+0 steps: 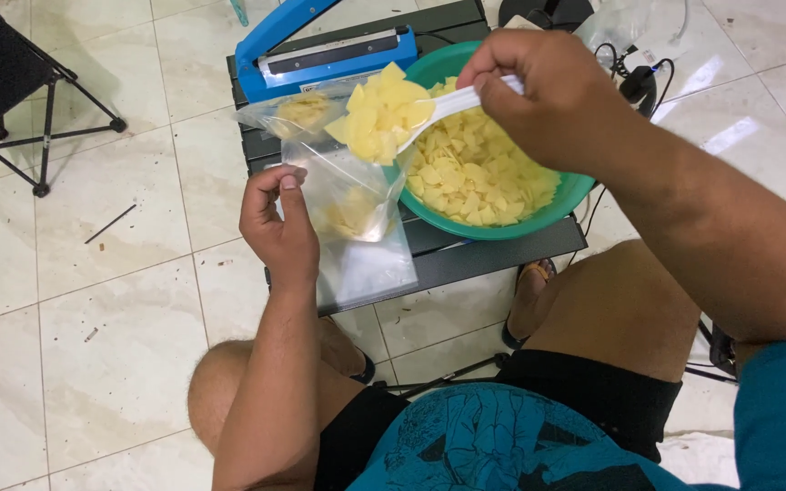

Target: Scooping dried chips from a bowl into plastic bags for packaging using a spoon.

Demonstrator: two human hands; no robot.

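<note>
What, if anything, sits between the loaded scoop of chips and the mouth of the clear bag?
Nothing visible does. The right hand holds the white scoop, heaped with yellow chips, right above the clear plastic bag, which the left hand pinches at its left edge. The green bowl stands to the right, beside that path.

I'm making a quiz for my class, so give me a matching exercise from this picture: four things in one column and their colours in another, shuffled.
Things:
1. bowl
2. heat sealer
3. spoon
4. chips

Colours:
A. white
B. yellow
C. green
D. blue

Pairs: 1-C, 2-D, 3-A, 4-B
</note>
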